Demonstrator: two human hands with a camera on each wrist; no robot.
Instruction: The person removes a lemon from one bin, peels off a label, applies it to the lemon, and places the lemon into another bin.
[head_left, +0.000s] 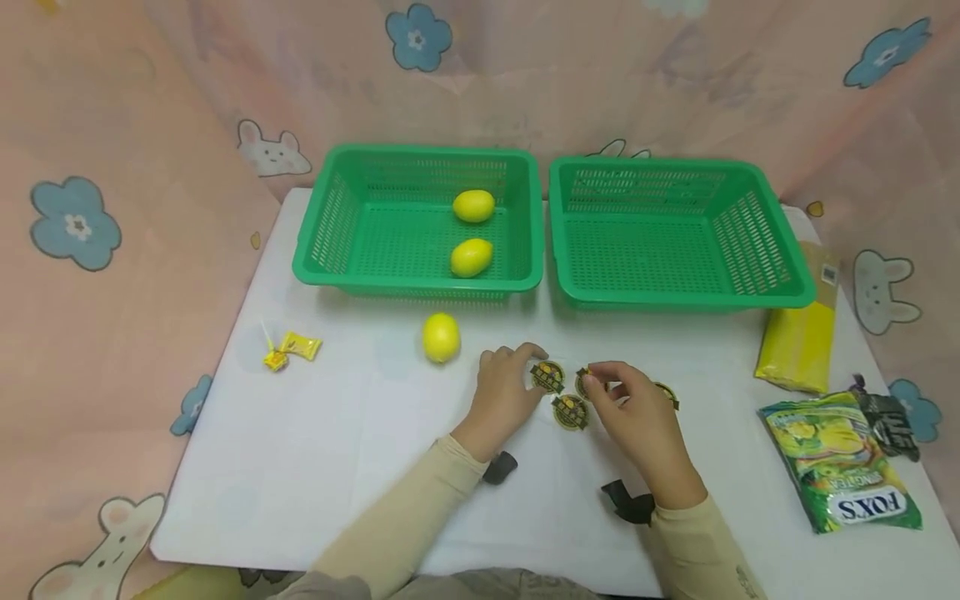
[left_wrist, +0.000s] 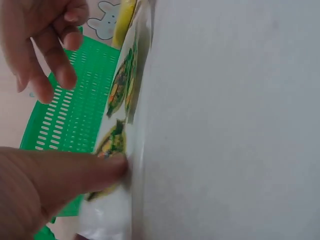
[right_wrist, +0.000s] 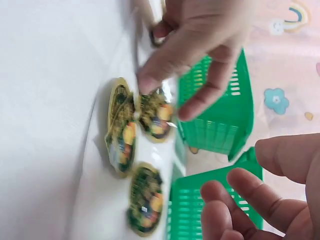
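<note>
Round candy packets (head_left: 568, 412) lie in a cluster on the white bench (head_left: 315, 467), between my two hands. My left hand (head_left: 504, 398) presses one with straight fingers (left_wrist: 107, 167); my right hand (head_left: 637, 417) pinches another. A lemon (head_left: 441, 337) sits just left, two green baskets (head_left: 420, 221) behind, snack bags (head_left: 840, 462) well right.

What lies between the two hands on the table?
Head view: round yellow-and-black packets lie between the left hand and right hand, both touching them.

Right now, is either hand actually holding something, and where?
Left hand presses a fingertip on a round packet. Right hand pinches the edge of another round packet. Nothing is lifted.
</note>
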